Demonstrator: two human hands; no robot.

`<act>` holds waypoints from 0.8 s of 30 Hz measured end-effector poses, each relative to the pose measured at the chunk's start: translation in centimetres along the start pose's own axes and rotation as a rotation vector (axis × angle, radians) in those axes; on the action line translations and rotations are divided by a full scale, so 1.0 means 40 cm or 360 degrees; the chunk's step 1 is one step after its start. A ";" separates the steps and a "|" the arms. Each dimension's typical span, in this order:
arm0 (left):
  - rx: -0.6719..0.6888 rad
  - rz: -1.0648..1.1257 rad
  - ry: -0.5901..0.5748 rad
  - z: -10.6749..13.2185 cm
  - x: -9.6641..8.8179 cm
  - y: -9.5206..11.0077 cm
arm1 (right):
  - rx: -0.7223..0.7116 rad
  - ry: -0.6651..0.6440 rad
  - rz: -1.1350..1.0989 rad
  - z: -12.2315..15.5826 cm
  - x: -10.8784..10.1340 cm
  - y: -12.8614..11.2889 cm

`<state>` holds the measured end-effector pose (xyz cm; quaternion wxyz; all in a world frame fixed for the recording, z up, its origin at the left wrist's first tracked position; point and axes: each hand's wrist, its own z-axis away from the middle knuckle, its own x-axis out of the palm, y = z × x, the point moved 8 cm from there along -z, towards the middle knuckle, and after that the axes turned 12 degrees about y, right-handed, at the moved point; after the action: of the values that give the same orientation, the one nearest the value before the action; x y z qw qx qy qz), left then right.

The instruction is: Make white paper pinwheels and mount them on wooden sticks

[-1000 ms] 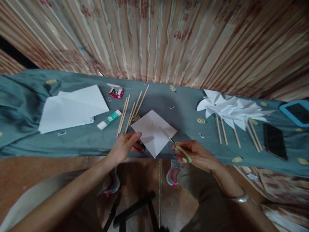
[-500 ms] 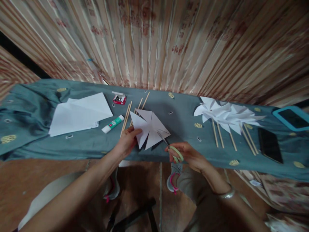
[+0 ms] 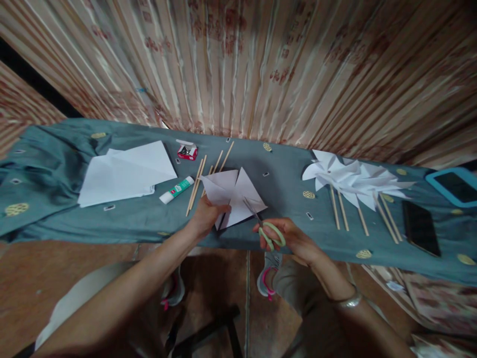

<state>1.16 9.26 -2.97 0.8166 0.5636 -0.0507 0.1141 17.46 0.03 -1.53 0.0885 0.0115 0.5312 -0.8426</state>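
Observation:
My left hand [image 3: 205, 218] pinches the near left part of a white paper square [image 3: 238, 195] with slits cut in from its corners, holding it up over the table's front edge. My right hand [image 3: 288, 235] grips green-handled scissors [image 3: 265, 226], their blades reaching into the paper's right side. Several loose wooden sticks [image 3: 203, 179] lie just behind the paper. A glue stick [image 3: 177, 189] with a green label rests to their left.
A teal cloth covers the table [image 3: 55, 219]. White paper sheets [image 3: 124, 171] lie at left, a small red box [image 3: 187, 149] behind. Finished white pinwheels on sticks [image 3: 352, 181] lie at right, beside a dark phone [image 3: 420, 227] and a blue-cased tablet [image 3: 453, 184]. A curtain hangs behind.
The paper has gone from flat on the table to lifted and turned in my left hand, its cut flaps now splayed. The scissors have moved left into the paper's right side.

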 end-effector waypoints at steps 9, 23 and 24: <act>-0.0124 -0.0179 -0.0106 0.000 -0.025 0.036 | 0.0026 -0.0035 -0.0121 0.015 -0.002 -0.019; -0.0149 -0.0232 -0.0151 0.017 -0.027 0.043 | 0.0170 -0.0143 -0.0282 0.035 0.015 -0.010; -0.0150 -0.0231 -0.0156 0.017 -0.026 0.043 | 0.0154 -0.0157 -0.0270 0.035 0.017 -0.012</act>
<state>-0.24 9.08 -1.38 0.8448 0.5317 -0.0549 0.0246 16.81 -1.11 -0.57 0.0423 -0.0707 0.4839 -0.8713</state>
